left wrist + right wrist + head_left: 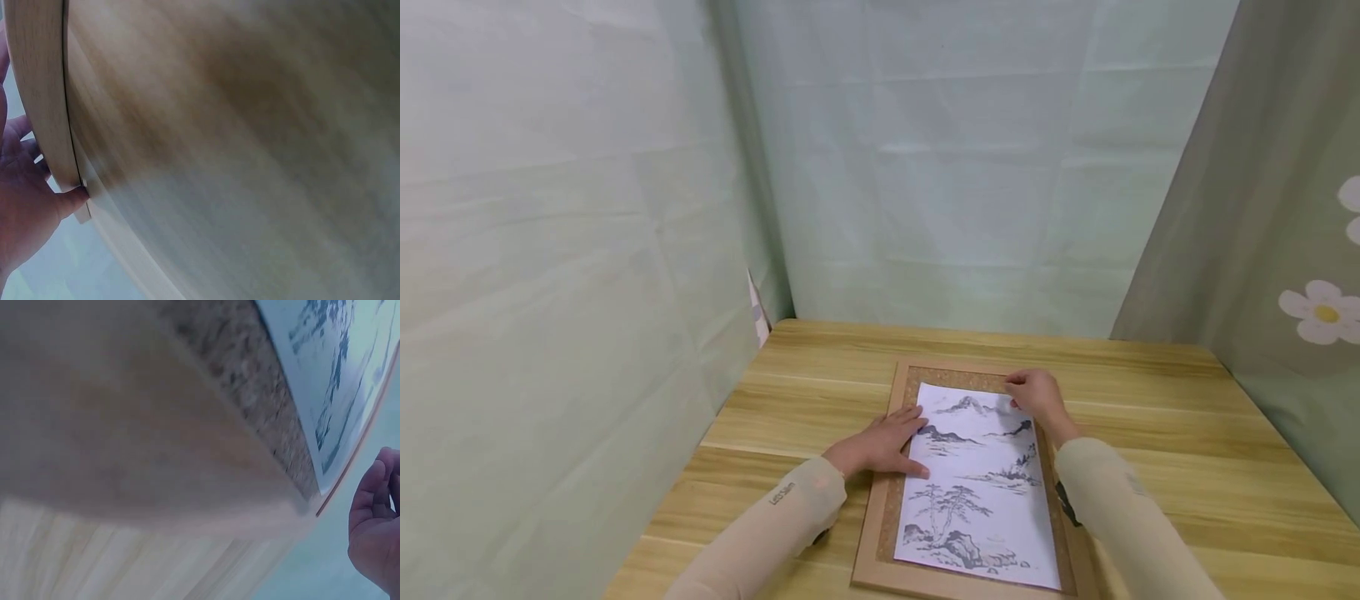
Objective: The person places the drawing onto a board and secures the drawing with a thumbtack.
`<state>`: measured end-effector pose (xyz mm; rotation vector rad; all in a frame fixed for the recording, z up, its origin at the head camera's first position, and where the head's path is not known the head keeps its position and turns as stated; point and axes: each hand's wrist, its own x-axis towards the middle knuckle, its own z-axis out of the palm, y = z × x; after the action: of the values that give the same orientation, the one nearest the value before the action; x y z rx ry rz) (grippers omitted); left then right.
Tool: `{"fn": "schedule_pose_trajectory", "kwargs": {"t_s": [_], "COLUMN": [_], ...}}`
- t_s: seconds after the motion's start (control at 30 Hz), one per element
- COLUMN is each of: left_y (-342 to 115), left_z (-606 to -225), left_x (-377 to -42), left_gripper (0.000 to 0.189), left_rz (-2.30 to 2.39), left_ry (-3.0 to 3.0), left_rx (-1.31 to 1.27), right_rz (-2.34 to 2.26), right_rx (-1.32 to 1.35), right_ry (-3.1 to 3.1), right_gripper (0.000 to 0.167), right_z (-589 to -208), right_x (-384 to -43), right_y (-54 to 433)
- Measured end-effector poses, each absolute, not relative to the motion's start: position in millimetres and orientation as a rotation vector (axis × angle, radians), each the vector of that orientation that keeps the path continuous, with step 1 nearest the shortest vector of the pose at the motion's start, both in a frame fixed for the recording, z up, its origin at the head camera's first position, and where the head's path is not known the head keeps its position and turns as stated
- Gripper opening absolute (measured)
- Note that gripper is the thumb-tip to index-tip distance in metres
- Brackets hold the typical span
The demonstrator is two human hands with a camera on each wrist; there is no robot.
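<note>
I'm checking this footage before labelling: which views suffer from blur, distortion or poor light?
Head view: soft light, and ink lines on the paper read clearly; left wrist: the broad wood surface is smeared, its lower-left edge bowed; right wrist: the frame is soft, its lower edge curved, while the cork shows clearer grain and the right hand looks dim.

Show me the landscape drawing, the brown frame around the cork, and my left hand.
Landscape drawing [977, 483]: head view, middle of the white sheet.
Brown frame [874, 521]: head view, left side strip.
Left hand [881, 443]: head view, back of the hand.
</note>
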<state>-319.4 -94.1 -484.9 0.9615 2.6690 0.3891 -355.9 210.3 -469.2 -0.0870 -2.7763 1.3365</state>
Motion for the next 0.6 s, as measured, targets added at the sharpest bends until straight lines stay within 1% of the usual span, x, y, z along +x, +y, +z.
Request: {"fn": "schedule_pose_trajectory", "kwargs": {"t_s": [0.27, 0.6], "left_y": [-92.5, -88.7], "left_z": [-485.8, -483.6], "left_x": [-319.4, -316.9], "left_gripper": [0.097, 0.096], "left_rz": [0.367, 0.373], "left_ry": [2.675, 2.662], "left_rx": [0.984, 0.987], "right_rz": [1.249, 1.211], "right_rx": [0.000, 0.035], "right_ry": [-2.821, -2.847], "right_gripper": [0.023, 0.014], "right_z": [-472.3, -477.2], "right_x": [-360.6, -362.7], "right_y": [199.3, 190.7]}}
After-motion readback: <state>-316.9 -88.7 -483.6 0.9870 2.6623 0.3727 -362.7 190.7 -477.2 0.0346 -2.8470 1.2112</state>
